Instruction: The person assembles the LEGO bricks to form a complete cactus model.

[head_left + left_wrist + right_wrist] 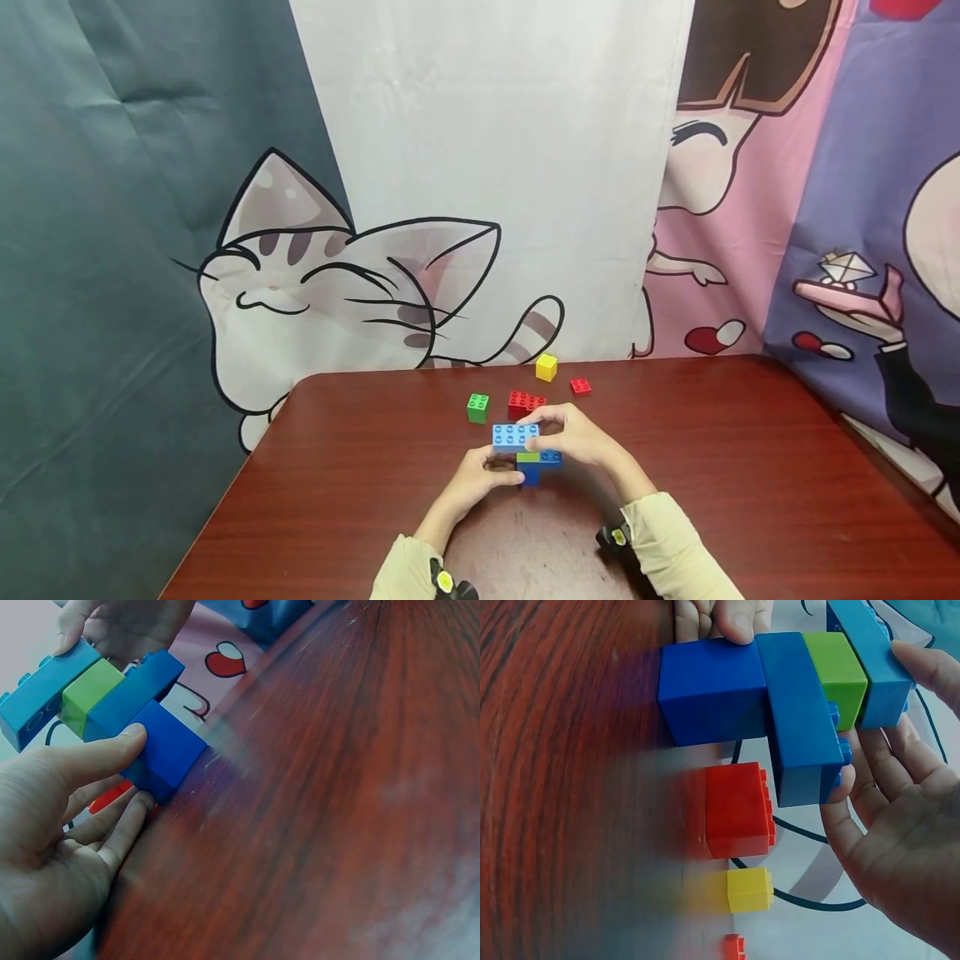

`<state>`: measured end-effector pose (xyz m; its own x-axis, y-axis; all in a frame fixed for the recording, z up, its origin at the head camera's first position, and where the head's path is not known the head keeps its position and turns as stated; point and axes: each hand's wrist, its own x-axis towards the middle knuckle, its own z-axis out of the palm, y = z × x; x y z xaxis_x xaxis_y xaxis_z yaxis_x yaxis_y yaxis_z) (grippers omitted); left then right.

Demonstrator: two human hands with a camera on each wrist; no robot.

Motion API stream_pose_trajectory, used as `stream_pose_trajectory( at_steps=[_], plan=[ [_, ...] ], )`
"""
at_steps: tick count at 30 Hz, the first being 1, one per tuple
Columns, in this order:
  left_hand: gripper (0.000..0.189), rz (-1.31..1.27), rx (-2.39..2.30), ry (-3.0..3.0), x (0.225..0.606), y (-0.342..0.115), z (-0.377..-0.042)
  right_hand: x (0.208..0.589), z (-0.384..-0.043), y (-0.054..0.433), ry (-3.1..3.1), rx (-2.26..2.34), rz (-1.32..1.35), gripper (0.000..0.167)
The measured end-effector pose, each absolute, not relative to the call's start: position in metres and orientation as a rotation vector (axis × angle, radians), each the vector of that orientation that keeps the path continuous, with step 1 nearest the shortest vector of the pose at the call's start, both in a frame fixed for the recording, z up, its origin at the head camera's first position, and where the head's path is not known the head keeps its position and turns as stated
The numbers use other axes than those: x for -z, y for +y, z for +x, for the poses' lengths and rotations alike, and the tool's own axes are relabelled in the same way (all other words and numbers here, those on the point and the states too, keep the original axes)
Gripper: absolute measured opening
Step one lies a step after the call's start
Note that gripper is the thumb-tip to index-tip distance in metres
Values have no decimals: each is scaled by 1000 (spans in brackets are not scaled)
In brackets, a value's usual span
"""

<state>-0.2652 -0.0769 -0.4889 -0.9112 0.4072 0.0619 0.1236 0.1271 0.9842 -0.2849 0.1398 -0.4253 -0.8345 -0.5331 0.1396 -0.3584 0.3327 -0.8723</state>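
Note:
A small tower of toy building bricks stands between the hands. At its base is a dark blue brick (712, 694), standing at the tabletop, with a longer blue brick (799, 712) across it. Above that sits a lime green brick (88, 697), topped by a light blue brick (510, 437) that juts out to the left in the head view. My left hand (471, 483) pinches the tower low down, its thumb on the dark blue brick. My right hand (581, 437) grips the right end of the light blue brick between thumb and fingers.
Behind the tower on the brown table (337, 500) lie a green brick (477, 408), a red brick (522, 404), a yellow brick (547, 367) and a small flat red brick (581, 386). A printed cloth backdrop (495, 108) hangs beyond the table's far edge.

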Motion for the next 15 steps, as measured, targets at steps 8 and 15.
stream_pose_trajectory(
  at_steps=[8,15],
  plan=[
    [47,525,-1871,2182,489,-77,-264,431,-285,139,2376,1557,-802,34],
    [47,522,-1868,2182,489,-78,-264,432,-285,139,2378,1560,-792,34]
  ],
)
